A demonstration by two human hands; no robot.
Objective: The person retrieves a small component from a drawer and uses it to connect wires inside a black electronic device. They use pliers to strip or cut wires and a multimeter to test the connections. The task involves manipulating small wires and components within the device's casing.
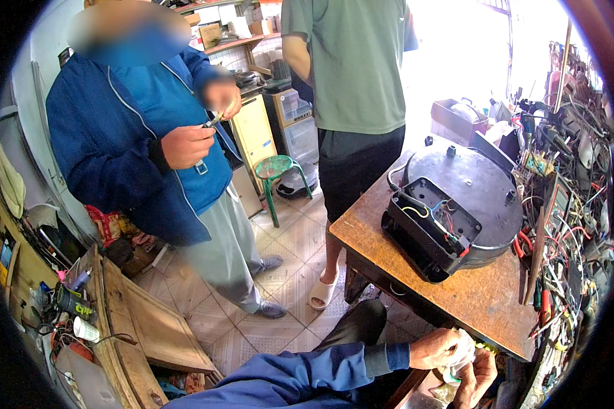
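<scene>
Low on the right, beside the near edge of the wooden table, my left hand (435,349) and my right hand (477,380) are close together. Both have their fingers closed around a small pale, see-through thing (464,346) that looks like thin plastic; its kind is unclear. Above them on the table lies a round black appliance (460,180) with its underside up. An opened black housing (426,228) leans against it, showing yellow, blue and red wires. Neither hand touches the appliance.
Tools, pliers (544,307) and tangled cables crowd the right side of the wooden table (361,221). A person in a blue jacket (102,136) handles something small; another in a green shirt (355,68) stands behind the table. A green stool (274,167) and a cluttered wooden bench (126,327) stand leftward.
</scene>
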